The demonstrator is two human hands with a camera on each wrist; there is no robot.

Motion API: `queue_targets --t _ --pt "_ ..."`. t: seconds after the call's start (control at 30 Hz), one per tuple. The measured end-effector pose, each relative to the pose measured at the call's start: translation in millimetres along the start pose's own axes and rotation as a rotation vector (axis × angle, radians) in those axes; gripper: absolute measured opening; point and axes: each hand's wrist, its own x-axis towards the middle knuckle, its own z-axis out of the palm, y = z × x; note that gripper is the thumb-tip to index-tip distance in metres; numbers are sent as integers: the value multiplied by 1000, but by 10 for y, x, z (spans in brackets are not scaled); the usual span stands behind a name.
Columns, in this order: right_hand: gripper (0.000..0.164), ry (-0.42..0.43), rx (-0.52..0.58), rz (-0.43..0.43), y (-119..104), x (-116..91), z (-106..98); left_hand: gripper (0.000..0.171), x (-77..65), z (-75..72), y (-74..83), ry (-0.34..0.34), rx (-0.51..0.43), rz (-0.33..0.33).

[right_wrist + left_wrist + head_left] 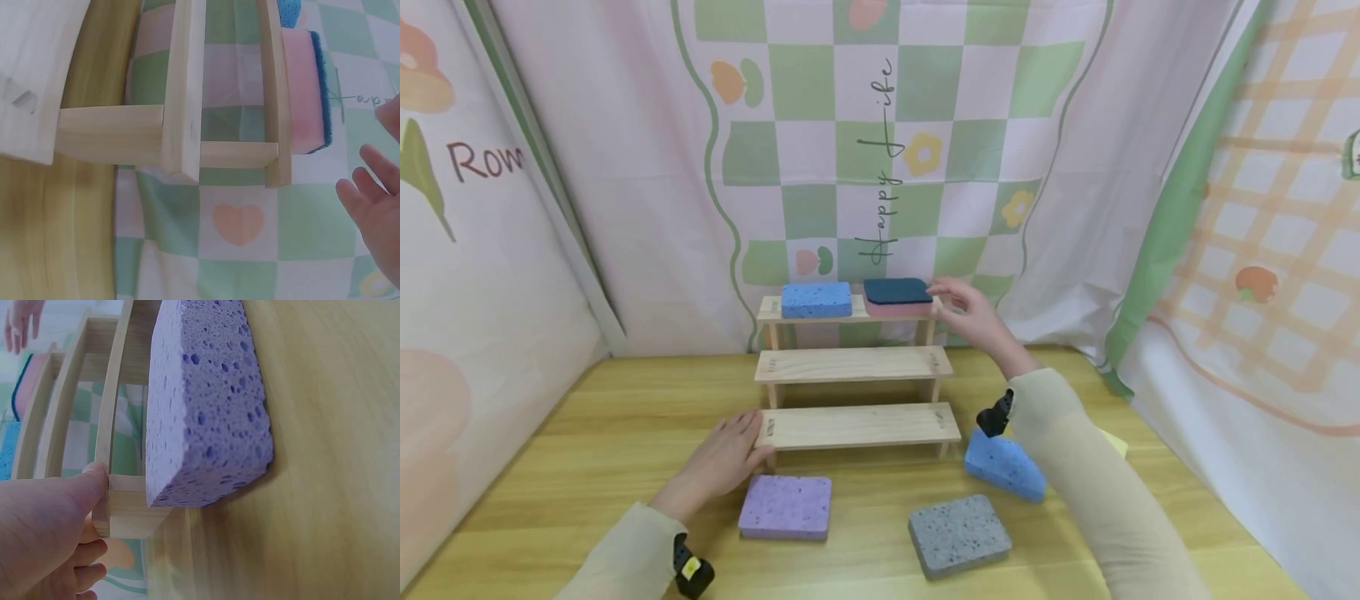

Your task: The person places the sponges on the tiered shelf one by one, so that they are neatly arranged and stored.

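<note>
A three-step wooden stand (857, 425) stands on the table. On its top step, a blue sponge (816, 300) lies at the left and a pink sponge with a dark green scouring layer (898, 292) at the right, green side up. My left hand (722, 454) grips the left end of the lowest step, thumb (95, 472) on one side and fingers on the other. My right hand (970, 312) is beside the right end of the pink sponge. In the right wrist view its fingers (353, 200) are spread loosely, with a gap to the sponge.
In front of the stand lie a purple sponge (786, 507) and a grey sponge (959, 535). Another blue sponge (1004, 465) sits right of the stand, near my right sleeve. A yellow piece (1116, 442) shows partly behind that sleeve. A checked curtain (865, 200) hangs behind the stand.
</note>
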Motion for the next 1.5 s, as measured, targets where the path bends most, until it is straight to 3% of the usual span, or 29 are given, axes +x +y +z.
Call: queue_targets --t 0.27,0.5,0.7,1.27,1.5 --pt "32 -3 -32 -45 13 -193 -61 58 -2 18 5 5 25 2" --pt "33 -19 -51 -46 304 -304 -102 58 -4 48 3 21 46 12" --pt "33 -15 -71 -92 395 -439 -128 57 -3 61 4 36 62 19" --pt "42 -88 -124 -17 498 -819 -176 57 -5 55 5 37 109 26" --pt "48 -132 -139 -31 592 -1042 -181 57 -11 56 7 32 108 27"
